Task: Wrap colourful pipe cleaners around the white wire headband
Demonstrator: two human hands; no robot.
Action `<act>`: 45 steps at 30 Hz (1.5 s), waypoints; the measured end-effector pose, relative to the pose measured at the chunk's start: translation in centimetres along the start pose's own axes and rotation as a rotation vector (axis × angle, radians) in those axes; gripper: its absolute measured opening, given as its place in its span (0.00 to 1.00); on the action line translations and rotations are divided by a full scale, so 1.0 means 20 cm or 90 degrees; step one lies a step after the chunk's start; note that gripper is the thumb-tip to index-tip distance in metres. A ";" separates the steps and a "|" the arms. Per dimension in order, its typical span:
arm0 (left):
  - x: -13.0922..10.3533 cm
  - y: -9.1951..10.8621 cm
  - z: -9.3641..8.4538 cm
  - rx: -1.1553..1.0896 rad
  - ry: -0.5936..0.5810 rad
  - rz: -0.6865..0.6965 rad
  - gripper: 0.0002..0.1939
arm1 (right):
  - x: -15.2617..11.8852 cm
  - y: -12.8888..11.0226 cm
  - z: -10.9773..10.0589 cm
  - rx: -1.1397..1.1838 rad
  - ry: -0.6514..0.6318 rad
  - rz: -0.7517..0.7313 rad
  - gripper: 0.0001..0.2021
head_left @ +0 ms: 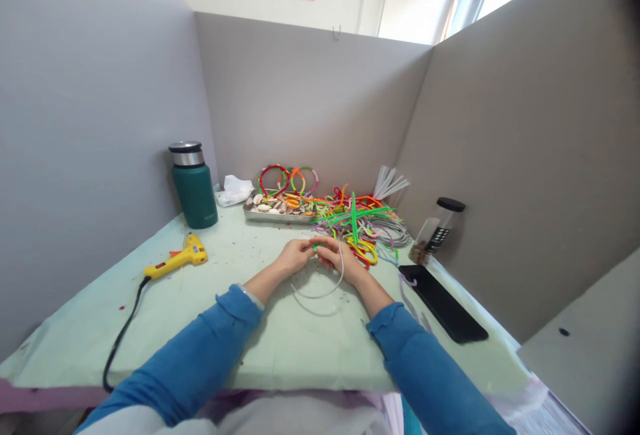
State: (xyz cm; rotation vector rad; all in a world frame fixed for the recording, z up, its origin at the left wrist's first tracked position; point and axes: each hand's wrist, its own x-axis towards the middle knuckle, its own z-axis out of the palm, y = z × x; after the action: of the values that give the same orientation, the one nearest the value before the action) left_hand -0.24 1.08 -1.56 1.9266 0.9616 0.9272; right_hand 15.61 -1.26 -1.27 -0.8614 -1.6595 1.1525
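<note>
My left hand (295, 257) and my right hand (345, 261) meet over the middle of the table, fingers bent and pressed together. Between the fingertips shows a small bit of green pipe cleaner (315, 247). From the hands a thin white wire (320, 297) curves down toward me in an open loop, and its shadow falls on the cloth. Both hands are closed around the top of this wire; my fingers partly cover the green bit. Just beyond my right hand lies a heap of coloured pipe cleaners (354, 218).
Behind my hands stands a metal tray (280, 218) of seashells, with colourful wrapped rings (305, 181) leaning there. To the left are a yellow glue gun (175, 261) and a green bottle (195, 195). A black phone (445, 305) and a clear jar (437, 229) are right. Grey partitions (310, 88) surround the table.
</note>
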 end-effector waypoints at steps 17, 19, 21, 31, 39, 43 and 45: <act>0.01 0.00 0.00 -0.018 0.074 -0.096 0.16 | 0.02 0.02 0.02 0.028 0.078 0.017 0.14; 0.01 0.01 0.00 -0.020 0.048 -0.105 0.17 | 0.03 0.03 0.01 0.014 0.088 0.025 0.14; 0.00 0.03 0.01 -0.013 0.032 -0.111 0.18 | 0.03 0.03 0.01 0.002 0.086 0.029 0.14; -0.01 0.05 0.00 0.138 -0.016 -0.015 0.15 | 0.02 0.02 0.01 -0.003 0.080 0.021 0.15; -0.02 0.04 0.01 0.153 0.110 0.027 0.08 | 0.02 0.02 0.01 -0.002 0.078 -0.001 0.15; -0.02 0.04 0.01 0.184 0.122 0.084 0.06 | 0.02 0.02 0.01 -0.003 0.081 0.010 0.15; -0.02 0.05 0.01 0.193 0.120 0.105 0.05 | 0.02 0.02 0.01 -0.003 0.083 0.011 0.15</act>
State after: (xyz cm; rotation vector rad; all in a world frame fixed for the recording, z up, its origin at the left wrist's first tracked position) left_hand -0.02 0.36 -0.93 2.2303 1.1171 1.1268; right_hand 15.33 -0.72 -1.62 -0.9348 -1.5513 1.0814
